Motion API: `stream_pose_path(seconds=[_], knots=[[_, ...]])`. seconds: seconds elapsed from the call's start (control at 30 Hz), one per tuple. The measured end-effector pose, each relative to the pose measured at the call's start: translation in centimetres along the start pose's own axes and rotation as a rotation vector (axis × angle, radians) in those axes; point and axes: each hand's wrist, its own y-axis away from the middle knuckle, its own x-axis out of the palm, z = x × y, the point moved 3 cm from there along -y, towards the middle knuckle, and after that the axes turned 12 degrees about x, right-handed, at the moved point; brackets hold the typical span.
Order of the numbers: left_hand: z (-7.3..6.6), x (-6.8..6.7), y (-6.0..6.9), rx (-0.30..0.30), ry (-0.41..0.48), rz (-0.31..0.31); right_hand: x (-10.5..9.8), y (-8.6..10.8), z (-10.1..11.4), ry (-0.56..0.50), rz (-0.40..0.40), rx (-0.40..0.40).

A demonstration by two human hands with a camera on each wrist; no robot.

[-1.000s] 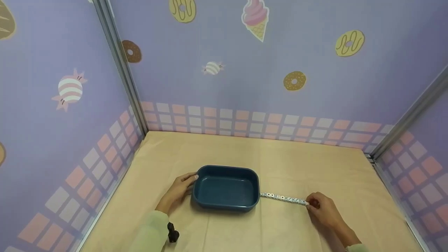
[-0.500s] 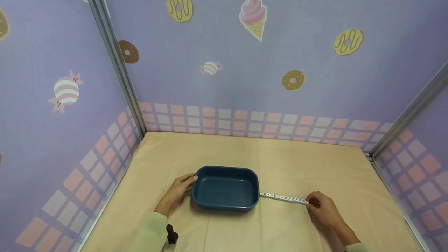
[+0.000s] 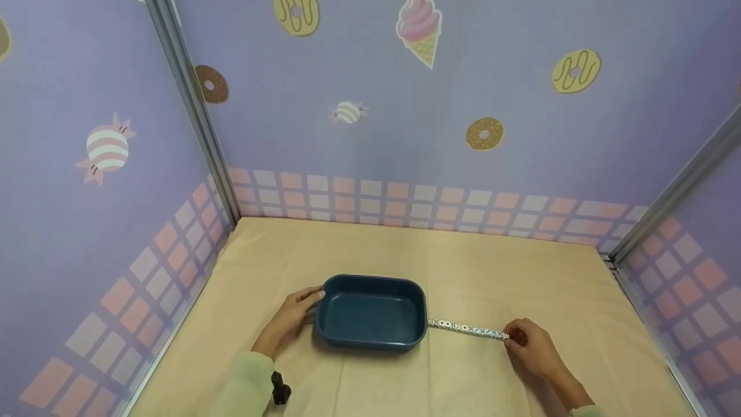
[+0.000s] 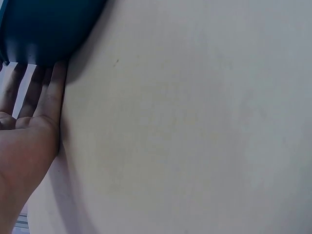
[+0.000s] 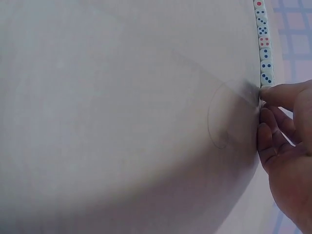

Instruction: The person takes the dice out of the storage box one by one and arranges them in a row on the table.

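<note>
A dark blue rectangular dish (image 3: 370, 315) with rounded corners stands on the cloth-covered table. My left hand (image 3: 292, 315) rests against the dish's left side, its fingers (image 4: 51, 97) fairly straight and their tips partly hidden by the dish in the left wrist view. From the dish's right side a straight row of small white dice (image 3: 466, 328), with blue and red pips, runs to my right hand (image 3: 535, 347). At the row's right end, my right thumb and forefinger pinch the last die (image 3: 506, 336). In the right wrist view, the other fingers curl loosely below the row of dice (image 5: 264, 53).
A beige cloth (image 3: 405, 249) covers the table. Purple walls (image 3: 370, 150) with sweet and doughnut pictures enclose its back and sides, with metal posts (image 3: 200, 121) in the corners. A small black object (image 3: 281, 388) shows beside my left sleeve (image 3: 246, 382).
</note>
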Motion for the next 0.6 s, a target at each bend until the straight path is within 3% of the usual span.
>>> stream_pose_path(seconds=[0.13, 0.3, 0.37, 0.47, 0.6], knots=[[-0.2, 0.2, -0.1, 0.0, -0.009, -0.019, -0.3, 0.2, 0.3, 0.031, 0.009, -0.006], [-1.2, 0.0, 0.0, 0.023, -0.056, -0.054, -1.6, 0.7, 1.9, 0.127, 0.022, -0.105], [-2.2, 0.0, 0.0, 0.075, -0.152, -0.086, -2.4, 0.8, 3.2, 0.154, 0.03, -0.153], [-4.7, 0.5, -0.1, 0.191, -0.356, -0.14, -3.6, 1.1, 6.0, 0.196, 0.011, -0.223], [-9.5, 3.4, -0.7, 0.377, -0.62, -0.142, -4.5, 1.0, 10.6, 0.233, -0.032, -0.306]])
